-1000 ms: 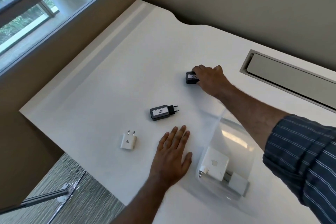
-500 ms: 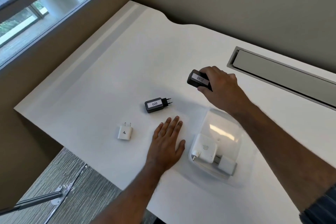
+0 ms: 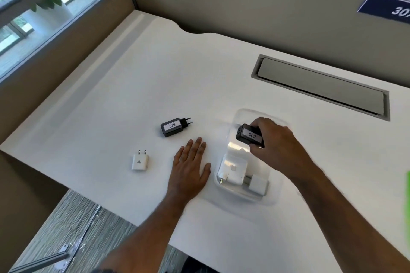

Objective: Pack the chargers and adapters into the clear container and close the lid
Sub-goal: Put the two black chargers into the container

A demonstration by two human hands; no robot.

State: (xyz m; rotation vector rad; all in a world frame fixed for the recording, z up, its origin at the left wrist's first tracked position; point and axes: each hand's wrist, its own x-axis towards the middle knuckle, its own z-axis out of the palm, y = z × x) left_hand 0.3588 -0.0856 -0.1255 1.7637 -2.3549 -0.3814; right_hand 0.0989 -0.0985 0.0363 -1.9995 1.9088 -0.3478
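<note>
The black charger marked 002 [image 3: 251,135] is gripped by its short sides in the right hand [image 3: 275,142] and held over the far half of the clear container [image 3: 224,180], which sits on the white tabletop [image 3: 221,68] at near right. It is judged a small, stiff, fairly light block with smooth, slightly slippery plastic faces, best taken across the body and not by the prongs. Two white adapters [image 3: 233,168] lie in the container's near end. The left hand [image 3: 190,168] is laid flat and open on the tabletop, grasping nothing, just left of the container. Another black charger, 026 [image 3: 172,128], with two round pins, and a white plug [image 3: 140,160] lie unpacked to the left. No lid can be made out.
</note>
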